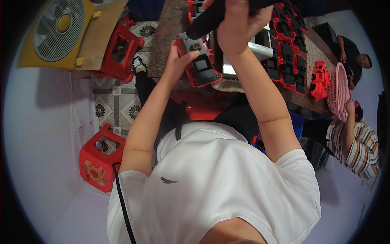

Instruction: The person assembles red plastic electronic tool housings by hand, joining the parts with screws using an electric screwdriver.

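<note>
My left hand [178, 61] grips the left edge of a red and grey plastic housing [200, 67] that lies on the brown stone table [168, 32]. My right hand [237, 24] is closed around a black power tool [207, 20], whose tip points down at the housing's upper end. A white box-shaped part [260, 46] sits just right of the housing, under my right forearm.
Rows of red and black housings [290, 53] cover the table's right side. A pink basket [339, 91] stands at its right end, near two other people [357, 142]. Red plastic stools [99, 156] and a yellow fan [57, 30] are on the left.
</note>
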Demonstrator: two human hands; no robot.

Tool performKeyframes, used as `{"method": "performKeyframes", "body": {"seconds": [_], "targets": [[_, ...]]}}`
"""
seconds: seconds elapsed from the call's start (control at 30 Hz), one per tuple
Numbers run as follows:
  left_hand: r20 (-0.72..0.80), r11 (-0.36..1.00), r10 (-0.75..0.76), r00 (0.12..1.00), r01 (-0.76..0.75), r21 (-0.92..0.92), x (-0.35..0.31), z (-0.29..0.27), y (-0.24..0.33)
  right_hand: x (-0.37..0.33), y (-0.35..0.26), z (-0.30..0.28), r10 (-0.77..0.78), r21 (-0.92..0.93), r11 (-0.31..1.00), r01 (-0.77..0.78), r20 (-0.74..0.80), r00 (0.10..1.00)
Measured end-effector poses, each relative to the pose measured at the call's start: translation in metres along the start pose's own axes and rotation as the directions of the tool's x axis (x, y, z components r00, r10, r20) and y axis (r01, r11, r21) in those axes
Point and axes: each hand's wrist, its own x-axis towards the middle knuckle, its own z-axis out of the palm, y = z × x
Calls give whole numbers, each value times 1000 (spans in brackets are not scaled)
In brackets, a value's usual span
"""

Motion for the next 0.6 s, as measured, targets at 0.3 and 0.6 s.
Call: {"method": "performKeyframes", "body": {"seconds": [0.3,0.6], "targets": [[-9,1000,5,1000,-5,-3,-4,-3,-2,-11,25,31,63,-2,998,-64,-91,994],[-8,998,28,1000,-28,54,-2,-3,7,-5,37,50,119,25,993,-120,25,993]]}}
